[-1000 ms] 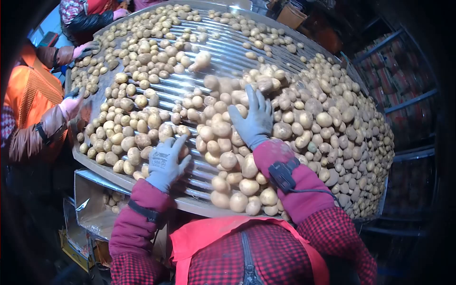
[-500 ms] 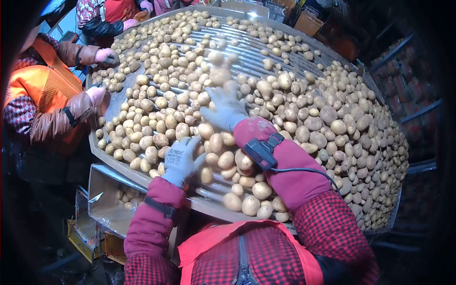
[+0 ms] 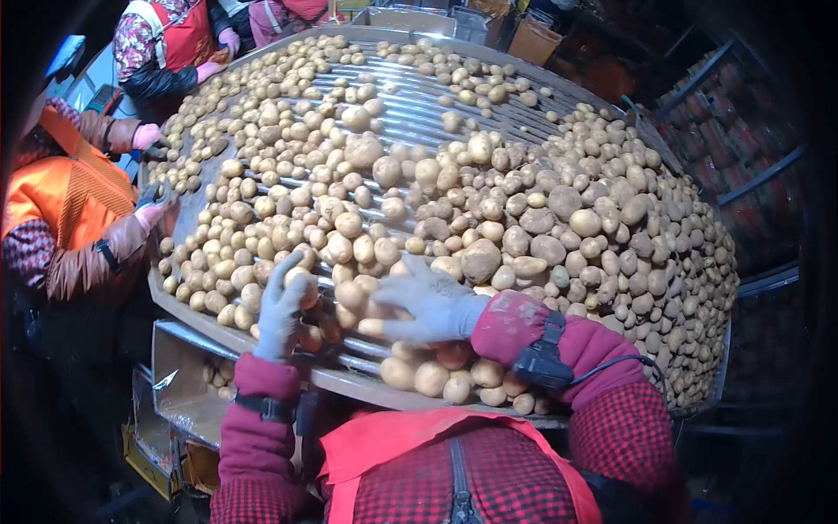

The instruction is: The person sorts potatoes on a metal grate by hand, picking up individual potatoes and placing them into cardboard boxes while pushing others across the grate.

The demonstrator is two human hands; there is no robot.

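Both my hands wear pale grey gloves and are among potatoes (image 3: 347, 225) spread over a slatted metal sorting table (image 3: 410, 96). My left hand (image 3: 281, 307) is at the near left edge, fingers stretched upward against a few potatoes on its right side. My right hand (image 3: 428, 301) lies palm down over the near middle, its fingers spread and pointing left, slightly blurred. Between the two hands sits a small group of potatoes (image 3: 352, 295), some blurred. Neither hand is closed around a potato. The right hand's underside is hidden.
A large potato heap (image 3: 646, 262) covers the table's right side. Left of me, a co-worker in an orange vest (image 3: 74, 188) has gloved hands at the table edge; other people stand at the far left. A box (image 3: 196, 371) with some potatoes is below the near left edge.
My right hand has moved down toward me from mid-table and turned to point left. My left hand has shifted left and slightly down. Potatoes between them have moved, and the view has shifted.
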